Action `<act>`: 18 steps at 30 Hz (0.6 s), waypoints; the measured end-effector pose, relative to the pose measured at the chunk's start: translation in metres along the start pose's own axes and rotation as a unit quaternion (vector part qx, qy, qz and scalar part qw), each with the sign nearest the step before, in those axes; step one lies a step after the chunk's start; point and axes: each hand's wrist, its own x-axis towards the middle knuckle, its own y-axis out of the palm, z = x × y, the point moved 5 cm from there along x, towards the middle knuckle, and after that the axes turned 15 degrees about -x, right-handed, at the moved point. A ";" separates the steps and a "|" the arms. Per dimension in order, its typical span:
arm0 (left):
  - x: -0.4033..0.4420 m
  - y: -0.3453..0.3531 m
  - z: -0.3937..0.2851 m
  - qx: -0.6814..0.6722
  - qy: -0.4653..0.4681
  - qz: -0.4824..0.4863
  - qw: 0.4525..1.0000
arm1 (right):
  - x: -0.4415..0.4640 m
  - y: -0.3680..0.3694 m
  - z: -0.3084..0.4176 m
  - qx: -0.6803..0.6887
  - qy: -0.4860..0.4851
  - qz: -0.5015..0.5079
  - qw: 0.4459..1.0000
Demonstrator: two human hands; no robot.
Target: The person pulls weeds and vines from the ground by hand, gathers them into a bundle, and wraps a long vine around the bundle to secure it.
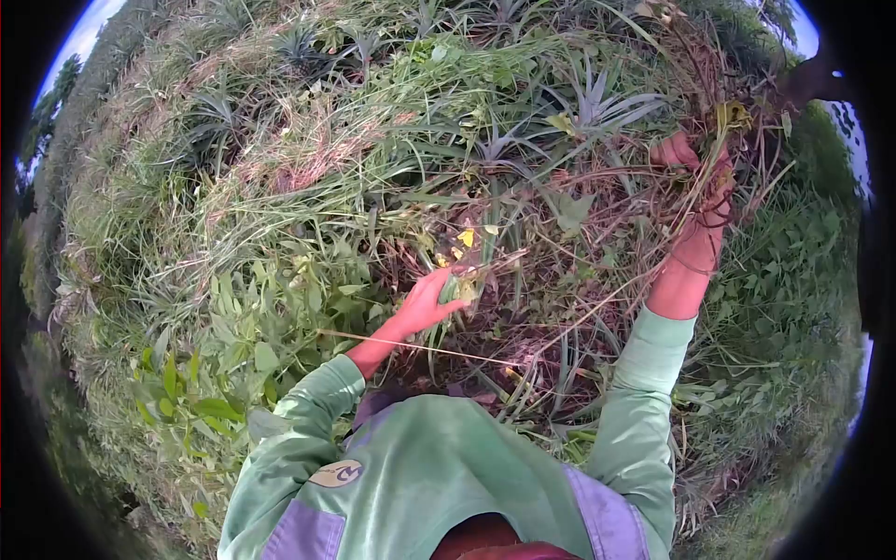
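Note:
My right hand (pixel 679 154) is raised at the right, its fingers closed round a tangled bundle of dry vines and weeds (pixel 714 103). Loose brown stems from it drape over the wrist and forearm. Lower down near the middle, my left hand (pixel 431 303) reaches into the plants with thumb and fingers apart. Yellowed leaves (pixel 466 237) and green blades lie right by its fingertips; no firm hold shows there. A long thin dry stem (pixel 420 348) crosses in front of my left wrist.
Spiky pineapple plants (pixel 597 103) grow among long grass ahead. Broad-leaved green weeds (pixel 271 317) stand to the left, and dense creeping foliage (pixel 765 289) covers the right. Dry cut grass (pixel 313 154) lies farther off. A dark branch or trunk (pixel 817 82) shows at the upper right.

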 end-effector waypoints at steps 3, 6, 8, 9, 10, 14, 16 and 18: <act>0.023 -0.010 -0.032 0.003 0.058 -0.091 0.994 | 0.006 -0.006 0.054 -0.016 -0.030 -0.004 0.999; 0.052 -0.014 -0.064 0.065 0.118 -0.157 0.978 | 0.006 -0.009 0.107 -0.041 -0.061 -0.027 0.997; 0.069 -0.014 -0.077 0.127 0.098 -0.225 0.961 | 0.005 -0.010 0.139 -0.069 -0.076 -0.045 0.994; 0.079 -0.012 -0.076 0.125 0.099 -0.224 0.961 | 0.002 -0.008 0.153 -0.085 -0.083 -0.061 0.991; 0.090 -0.009 -0.073 0.136 0.097 -0.222 0.961 | 0.000 -0.008 0.166 -0.104 -0.089 -0.079 0.987; 0.129 0.019 -0.051 0.061 0.026 -0.073 0.995 | -0.017 -0.012 0.221 -0.220 -0.114 -0.203 0.947; 0.128 0.027 -0.054 0.072 -0.013 -0.042 0.996 | -0.026 -0.020 0.244 -0.302 -0.116 -0.296 0.899; 0.125 0.028 -0.053 0.071 -0.055 -0.114 0.989 | -0.039 -0.026 0.255 -0.399 -0.090 -0.404 0.818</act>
